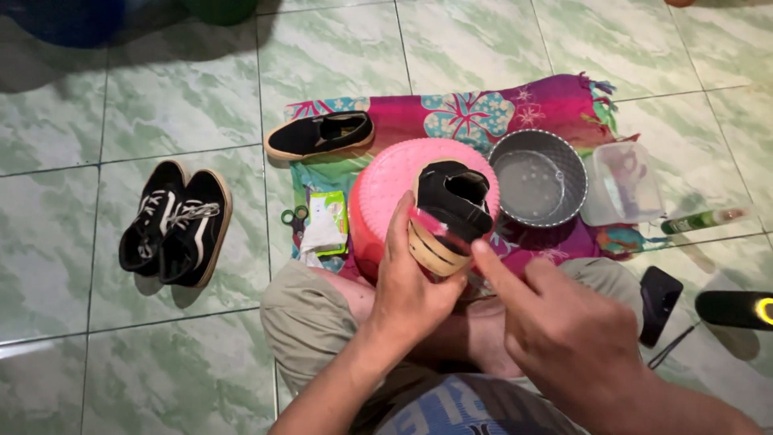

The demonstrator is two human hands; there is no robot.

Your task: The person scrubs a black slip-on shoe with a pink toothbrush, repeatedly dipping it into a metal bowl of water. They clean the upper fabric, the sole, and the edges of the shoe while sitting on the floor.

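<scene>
Head view: left hand [411,282] is wrapped around a black slip-on shoe [451,213] with a tan rubber sole, held sole-side toward the camera just in front of the upturned pink basket [386,189]; fingers are curled tight round the heel end, gripping it. Right hand [564,322] sits just right of the shoe, index finger out straight and touching the sole edge, other fingers loosely folded, holding nothing that can be seen. The shoe looks light, with a soft canvas upper that would crush under squeeze and a stiffer, grippy rubber sole; best taken by the sole rim or heel, as it is now. It may be damp or slick, can't confirm. The matching shoe [320,134] lies behind-left of the basket on the flowered cloth [483,113]. A laced black pair [173,221] sits well left of the basket on the tile floor [161,105]. A round metal pan [538,177] is just right of the basket, a clear plastic tub [624,184] beyond it. Hard to tell: a pinkish band across the shoe's middle, maybe tape or a reflection. The left thumb is hidden behind the shoe, the tub contents are blurred, and dark objects far right of the basket are unclear.
</scene>
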